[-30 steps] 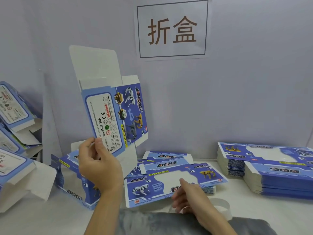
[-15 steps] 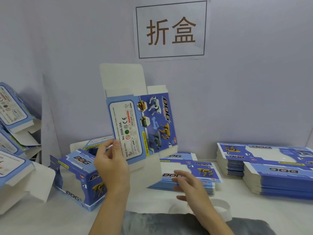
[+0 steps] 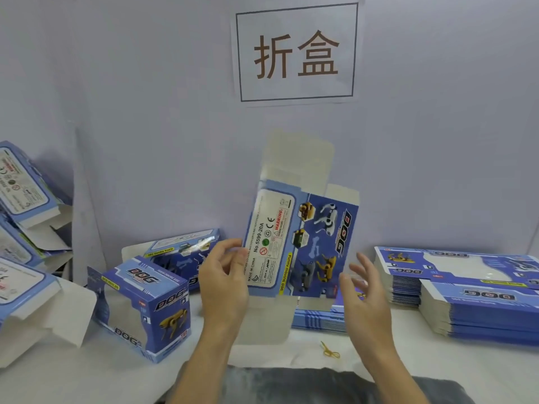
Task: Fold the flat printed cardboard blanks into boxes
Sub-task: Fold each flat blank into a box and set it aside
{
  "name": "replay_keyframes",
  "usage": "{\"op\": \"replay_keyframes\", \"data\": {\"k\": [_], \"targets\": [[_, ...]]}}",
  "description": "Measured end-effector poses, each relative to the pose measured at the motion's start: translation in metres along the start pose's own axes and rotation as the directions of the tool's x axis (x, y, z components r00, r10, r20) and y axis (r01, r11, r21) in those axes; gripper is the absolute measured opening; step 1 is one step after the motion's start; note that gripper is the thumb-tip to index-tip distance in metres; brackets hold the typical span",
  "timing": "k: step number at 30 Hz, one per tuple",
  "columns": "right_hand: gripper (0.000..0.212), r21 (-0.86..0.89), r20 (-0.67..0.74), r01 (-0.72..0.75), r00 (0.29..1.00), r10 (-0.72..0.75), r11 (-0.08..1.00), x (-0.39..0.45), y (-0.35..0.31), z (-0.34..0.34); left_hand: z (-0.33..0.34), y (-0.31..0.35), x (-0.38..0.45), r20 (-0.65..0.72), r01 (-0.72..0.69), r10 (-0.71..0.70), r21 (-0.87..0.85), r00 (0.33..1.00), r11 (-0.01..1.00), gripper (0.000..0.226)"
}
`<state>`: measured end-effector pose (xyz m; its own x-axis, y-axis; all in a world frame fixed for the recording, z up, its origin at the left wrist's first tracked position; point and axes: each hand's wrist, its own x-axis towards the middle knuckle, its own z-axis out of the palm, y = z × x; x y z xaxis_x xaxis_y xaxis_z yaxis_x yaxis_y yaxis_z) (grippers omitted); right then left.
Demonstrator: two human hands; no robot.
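Flat blank held upright mid-frame, pinched in left hand grip; right hand spread beside. Squaring-open likely needed next.

A pale lavender-grey wall is seen across the whole background, plain and evenly lit, with soft shadows cast low on its left part. A white paper sign is fixed high on it, right of centre; two large brown characters are printed on it inside a thin dark rectangular frame. A vertical fold or panel edge is seen at the left, where the wall turns towards the viewer. A white table is set against the wall, its top lit without glare.
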<state>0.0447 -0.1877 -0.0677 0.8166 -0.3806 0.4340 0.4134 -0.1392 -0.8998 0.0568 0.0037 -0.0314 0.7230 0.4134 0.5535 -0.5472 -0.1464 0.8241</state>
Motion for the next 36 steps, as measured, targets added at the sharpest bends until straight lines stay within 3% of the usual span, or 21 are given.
{"op": "replay_keyframes", "data": {"k": [2,5,8,11,14,20,26,31,36], "targets": [[0.061,-0.021,0.015,0.019,1.0,-0.018,1.0,0.0,-0.002,0.003,0.002,0.007,-0.003,0.057,-0.04,0.04,0.001,0.998,0.999,0.021],[0.076,0.092,-0.01,-0.067,0.998,0.068,0.993,0.003,-0.001,0.0,0.007,0.011,-0.006,0.144,-0.051,0.048,0.016,0.988,0.999,0.025],[0.054,0.26,-0.03,-0.101,0.993,0.113,0.96,0.011,0.004,-0.016,0.006,0.013,-0.007,0.179,-0.047,0.044,0.013,0.983,0.999,0.025],[0.026,0.391,0.055,-0.136,0.991,0.124,0.91,0.017,0.005,-0.025,0.003,0.014,-0.007,0.235,-0.026,0.021,0.018,0.972,0.999,0.02],[0.035,0.413,0.153,-0.124,0.986,0.066,0.902,0.017,-0.001,-0.025,0.003,0.022,-0.005,0.295,-0.034,0.032,0.001,0.955,0.999,0.018],[0.045,0.42,0.241,-0.098,0.97,-0.007,0.902,0.01,-0.013,-0.015,0.006,0.047,-0.007,0.366,-0.123,0.117,-0.007,0.923,0.992,0.059],[0.05,0.381,0.255,-0.03,0.964,-0.074,0.924,0.005,-0.023,-0.004,-0.001,0.047,-0.002,0.373,-0.107,0.068,0.086,0.925,0.99,0.093],[0.048,0.383,0.401,-0.066,0.91,-0.101,0.921,0.0,-0.034,0.001,0.001,0.058,-0.012,0.465,-0.128,0.124,-0.024,0.876,0.992,0.069],[0.054,0.343,0.471,-0.023,0.869,-0.151,0.939,-0.003,-0.047,0.006,-0.002,0.056,-0.008,0.496,-0.138,0.147,-0.055,0.856,0.989,0.065]]}}
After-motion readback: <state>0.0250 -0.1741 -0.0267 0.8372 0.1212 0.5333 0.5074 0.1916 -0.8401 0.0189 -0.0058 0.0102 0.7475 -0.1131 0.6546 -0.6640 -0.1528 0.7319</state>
